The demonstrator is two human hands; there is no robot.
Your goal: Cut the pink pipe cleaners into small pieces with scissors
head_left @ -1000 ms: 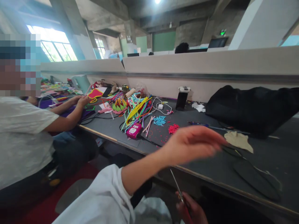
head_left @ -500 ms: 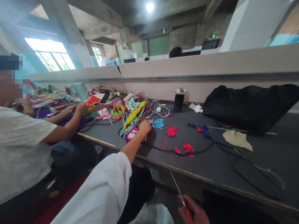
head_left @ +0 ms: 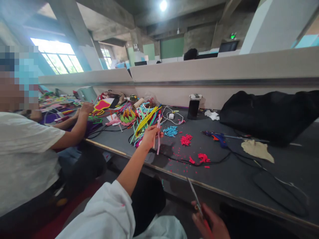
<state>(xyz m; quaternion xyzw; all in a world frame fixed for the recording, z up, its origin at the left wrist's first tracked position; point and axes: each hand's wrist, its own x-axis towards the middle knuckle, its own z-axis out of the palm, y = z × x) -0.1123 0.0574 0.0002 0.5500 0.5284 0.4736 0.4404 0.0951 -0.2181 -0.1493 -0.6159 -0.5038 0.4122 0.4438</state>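
Pinched in my left hand (head_left: 150, 136) are light pink pipe cleaners (head_left: 159, 134), held upright over the table edge beside the heap of pipe cleaners. Below the table's front edge, my right hand (head_left: 211, 217) is wrapped round scissors (head_left: 195, 196) with red handles, their blades pointing up and away. The coloured pipe cleaners (head_left: 147, 121), with yellow ones on top, lie just behind my left hand. To its right are a pile of short blue pieces (head_left: 170, 131) and a pile of short red pieces (head_left: 186, 139). Another red pile (head_left: 203, 158) lies nearer the front edge.
A glue gun (head_left: 219, 138) with its cord, a beige scrap (head_left: 258, 150), a black bag (head_left: 269, 116) and a dark bottle (head_left: 193, 108) stand or lie to the right. Another person (head_left: 30, 159) sits on the left, hands over the table.
My left hand has drawn back from the heap and lifted, with light pink pipe cleaners now showing clearly in it. The scissors stay in my right hand.
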